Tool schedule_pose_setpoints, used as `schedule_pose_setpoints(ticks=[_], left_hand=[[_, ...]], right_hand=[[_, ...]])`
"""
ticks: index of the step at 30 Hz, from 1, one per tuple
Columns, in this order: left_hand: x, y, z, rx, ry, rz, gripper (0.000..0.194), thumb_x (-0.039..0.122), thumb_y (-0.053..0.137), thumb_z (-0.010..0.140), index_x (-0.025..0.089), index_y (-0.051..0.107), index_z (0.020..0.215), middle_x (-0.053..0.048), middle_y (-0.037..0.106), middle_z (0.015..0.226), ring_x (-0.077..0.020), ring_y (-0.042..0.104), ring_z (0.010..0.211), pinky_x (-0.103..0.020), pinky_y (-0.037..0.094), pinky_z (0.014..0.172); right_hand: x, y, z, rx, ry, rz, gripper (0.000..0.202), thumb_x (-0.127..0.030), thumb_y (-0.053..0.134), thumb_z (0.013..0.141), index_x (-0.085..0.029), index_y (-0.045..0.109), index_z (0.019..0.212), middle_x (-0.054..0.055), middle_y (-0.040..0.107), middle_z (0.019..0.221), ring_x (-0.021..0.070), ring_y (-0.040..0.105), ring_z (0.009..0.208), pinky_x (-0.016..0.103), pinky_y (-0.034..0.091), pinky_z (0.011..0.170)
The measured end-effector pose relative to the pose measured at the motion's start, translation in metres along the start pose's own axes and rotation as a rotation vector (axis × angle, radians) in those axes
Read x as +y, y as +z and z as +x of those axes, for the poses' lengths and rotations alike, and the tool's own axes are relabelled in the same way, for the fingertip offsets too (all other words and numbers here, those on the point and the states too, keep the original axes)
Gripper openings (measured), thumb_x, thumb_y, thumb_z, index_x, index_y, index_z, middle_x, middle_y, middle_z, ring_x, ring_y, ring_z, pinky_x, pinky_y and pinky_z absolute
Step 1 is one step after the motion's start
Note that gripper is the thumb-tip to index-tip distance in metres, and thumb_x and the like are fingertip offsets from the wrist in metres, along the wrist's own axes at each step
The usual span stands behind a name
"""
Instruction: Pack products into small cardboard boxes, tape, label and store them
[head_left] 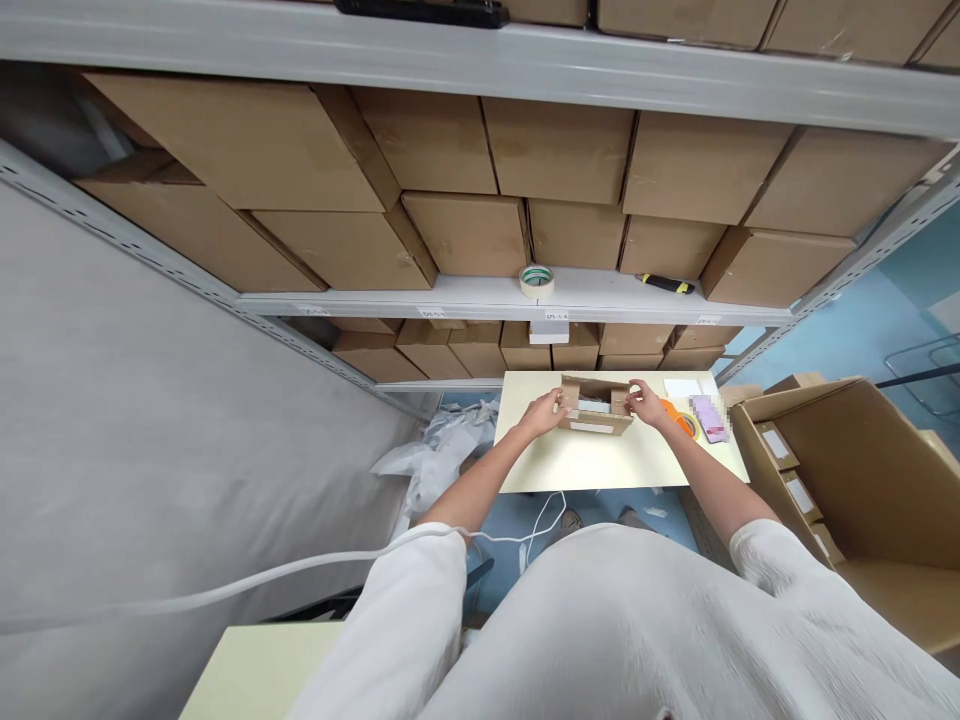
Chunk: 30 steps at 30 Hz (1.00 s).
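Note:
A small open cardboard box (pixel 598 424) with a white label on its near side stands on the pale yellow table (pixel 547 465). Its contents are partly visible: something light-coloured (pixel 594 405) lies inside. My left hand (pixel 546 412) grips the box's left end, thumb and fingers at its edge. At the opposite end, my right hand (pixel 645 402) pinches the box's right edge. Right of that hand lie an orange tape dispenser (pixel 675 415), a roll of tape (pixel 691 428) and a purple phone-like item (pixel 709 418).
A shelf rack (pixel 450 300) full of cardboard boxes rises behind the table, with a masking tape roll (pixel 537 282) and a yellow-black utility knife (pixel 666 284) on it. On the right, a large open carton (pixel 892 480) holds several labelled boxes. A white cable (pixel 300 568) crosses at left, near plastic wrapping (pixel 442 450).

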<state>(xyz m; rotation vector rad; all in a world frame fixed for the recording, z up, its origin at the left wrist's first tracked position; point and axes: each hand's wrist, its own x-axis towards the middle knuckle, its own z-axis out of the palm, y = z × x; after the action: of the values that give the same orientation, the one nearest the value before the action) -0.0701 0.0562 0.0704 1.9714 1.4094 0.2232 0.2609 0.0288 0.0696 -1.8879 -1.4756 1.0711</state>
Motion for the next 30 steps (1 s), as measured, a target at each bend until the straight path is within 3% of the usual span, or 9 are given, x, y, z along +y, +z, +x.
schedule_pose_setpoints(ticks=[3,6,11,16,21,26,30], left_hand=[[0.000,0.003,0.005,0.106,-0.060,0.027,0.065,0.047,0.060,0.102,0.020,0.043,0.159,-0.019,0.060,0.155,-0.0323,0.059,0.144,-0.044,0.047,0.116],[0.001,0.008,0.012,0.139,-0.133,0.005,0.070,0.047,0.061,0.102,0.019,0.038,0.162,-0.022,0.051,0.161,-0.0344,0.053,0.150,-0.044,0.046,0.117],[0.004,0.019,0.023,0.066,-0.164,-0.007,0.076,0.037,0.064,0.099,0.023,0.033,0.167,-0.021,0.048,0.164,-0.0363,0.056,0.147,-0.045,0.049,0.114],[0.005,0.034,0.024,0.018,-0.096,0.067,0.065,0.032,0.060,0.101,0.029,0.045,0.164,-0.016,0.043,0.168,-0.0361,0.055,0.147,-0.045,0.049,0.116],[0.005,0.045,0.015,0.028,-0.102,0.195,0.059,0.031,0.055,0.106,0.027,0.049,0.165,-0.017,0.040,0.171,-0.0379,0.054,0.147,-0.048,0.048,0.118],[0.011,0.054,0.013,0.104,0.106,0.432,0.049,0.024,0.050,0.107,0.021,0.059,0.156,-0.018,0.037,0.175,-0.0375,0.035,0.161,-0.057,0.030,0.131],[0.015,0.063,0.016,0.059,0.204,0.447,0.048,0.033,0.054,0.108,0.023,0.061,0.155,-0.017,0.047,0.170,-0.0356,0.041,0.157,-0.054,0.035,0.129]], right_hand=[[0.004,0.002,0.002,0.028,-0.041,-0.075,0.028,-0.038,0.060,0.098,-0.022,0.073,0.117,0.008,0.079,0.110,0.0227,0.076,0.096,0.040,0.061,0.097],[0.009,0.006,0.002,0.050,-0.071,-0.136,0.025,-0.039,0.066,0.096,-0.020,0.077,0.107,0.013,0.075,0.125,0.0242,0.075,0.103,0.040,0.060,0.102],[0.019,0.015,0.005,0.050,-0.059,-0.190,0.028,-0.032,0.068,0.092,-0.019,0.076,0.116,0.012,0.075,0.126,0.0241,0.073,0.104,0.040,0.059,0.102],[0.029,0.023,0.009,0.026,-0.062,-0.221,0.040,-0.018,0.065,0.086,-0.019,0.072,0.126,0.010,0.074,0.129,0.0207,0.072,0.099,0.038,0.060,0.098],[0.042,0.030,0.016,0.049,-0.094,-0.182,0.038,-0.016,0.063,0.088,-0.021,0.071,0.124,0.011,0.072,0.133,0.0214,0.071,0.099,0.039,0.061,0.095],[0.049,0.033,0.020,0.065,-0.114,-0.147,0.037,-0.017,0.062,0.092,-0.024,0.072,0.126,0.010,0.073,0.135,0.0252,0.071,0.106,0.043,0.060,0.100],[0.053,0.033,0.018,0.047,-0.166,-0.140,0.043,-0.016,0.055,0.094,-0.026,0.072,0.132,0.010,0.074,0.135,0.0269,0.071,0.110,0.046,0.060,0.102]])
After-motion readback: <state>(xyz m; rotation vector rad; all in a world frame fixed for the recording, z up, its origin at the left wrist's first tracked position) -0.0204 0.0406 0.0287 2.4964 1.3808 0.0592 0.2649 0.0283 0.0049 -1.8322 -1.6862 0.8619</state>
